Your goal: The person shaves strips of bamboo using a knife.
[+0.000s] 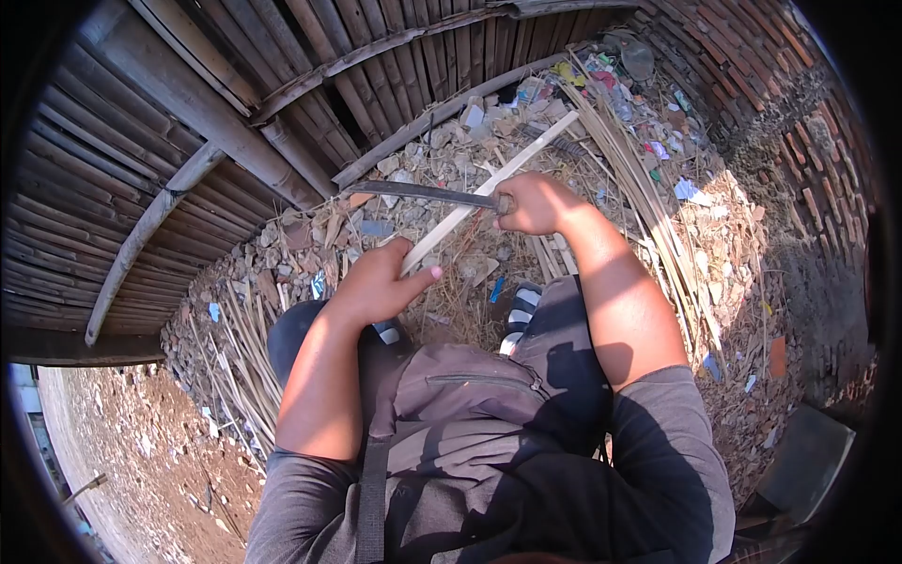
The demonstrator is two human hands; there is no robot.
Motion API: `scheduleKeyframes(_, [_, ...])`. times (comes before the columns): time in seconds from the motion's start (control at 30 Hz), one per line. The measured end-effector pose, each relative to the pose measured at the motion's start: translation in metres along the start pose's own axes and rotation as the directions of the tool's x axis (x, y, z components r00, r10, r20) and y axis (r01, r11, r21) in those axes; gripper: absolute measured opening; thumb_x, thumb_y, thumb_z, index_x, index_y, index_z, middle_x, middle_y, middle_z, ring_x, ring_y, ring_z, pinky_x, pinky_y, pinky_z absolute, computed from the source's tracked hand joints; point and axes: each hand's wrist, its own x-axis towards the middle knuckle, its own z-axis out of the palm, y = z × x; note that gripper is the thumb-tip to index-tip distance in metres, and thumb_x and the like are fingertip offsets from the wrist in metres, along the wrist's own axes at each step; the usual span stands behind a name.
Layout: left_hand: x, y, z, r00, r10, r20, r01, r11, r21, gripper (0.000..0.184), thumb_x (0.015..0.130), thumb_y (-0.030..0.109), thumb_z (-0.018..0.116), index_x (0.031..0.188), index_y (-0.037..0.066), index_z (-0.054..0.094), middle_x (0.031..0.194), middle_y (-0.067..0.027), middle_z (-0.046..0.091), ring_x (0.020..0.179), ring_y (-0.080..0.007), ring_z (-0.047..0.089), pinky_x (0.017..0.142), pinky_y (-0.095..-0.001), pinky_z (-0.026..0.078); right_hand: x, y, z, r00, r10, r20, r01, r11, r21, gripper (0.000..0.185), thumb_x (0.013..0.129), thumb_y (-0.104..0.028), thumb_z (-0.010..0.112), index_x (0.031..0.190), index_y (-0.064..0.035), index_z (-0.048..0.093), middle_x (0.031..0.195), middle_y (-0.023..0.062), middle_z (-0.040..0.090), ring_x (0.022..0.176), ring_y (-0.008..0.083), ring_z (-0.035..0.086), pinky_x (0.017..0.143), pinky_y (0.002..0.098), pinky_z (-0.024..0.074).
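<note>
A pale split bamboo strip (528, 153) slants away from me, its near end in my left hand (371, 284). The thumb of that hand sticks out to the side, while its other fingers curl under and are partly hidden. My right hand (540, 202) is closed around the handle of a long, dark-bladed machete (413, 191). The blade points left and crosses over the strip near its middle; whether the two touch I cannot tell.
Long thin bamboo strips (648, 211) lie on the right, and more strips (246, 343) lie at the left. Rubble and litter (451, 141) cover the ground. A bamboo wall (122, 216) rises at the left, a brick wall (817, 188) at the right.
</note>
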Motion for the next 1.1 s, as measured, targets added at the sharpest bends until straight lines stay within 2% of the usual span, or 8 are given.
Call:
scheduleKeyframes(0.4, [-0.0001,0.0016,0.0005,1.0,0.005,-0.007,-0.005,1.0,0.018,0.054,0.093,0.047,0.077,0.112,-0.003,0.066,0.09,-0.0187,0.071,0.084,-0.0299,0.071,0.075,-0.0423,0.053,-0.0002,0.0007,0.0005,1.0,-0.012,-0.004,0.012,1.0,0.012,0.053,0.082,-0.039,0.084,0.127,-0.012,0.072,0.12,0.0209,0.073,0.115,0.0385,0.069,0.098,0.0449,0.0543])
scheduleKeyframes(1.1, [-0.0018,0.0087,-0.0004,1.0,-0.022,0.002,0.022,0.997,0.072,0.058,0.092,0.051,0.076,0.114,-0.002,0.065,0.09,-0.0219,0.071,0.086,-0.0359,0.072,0.077,-0.0456,0.054,0.002,0.0034,0.0035,1.0,0.005,0.024,-0.005,1.0,-0.006,0.058,0.083,-0.038,0.084,0.13,-0.0077,0.07,0.124,0.0226,0.072,0.119,0.0381,0.068,0.101,0.0446,0.0533])
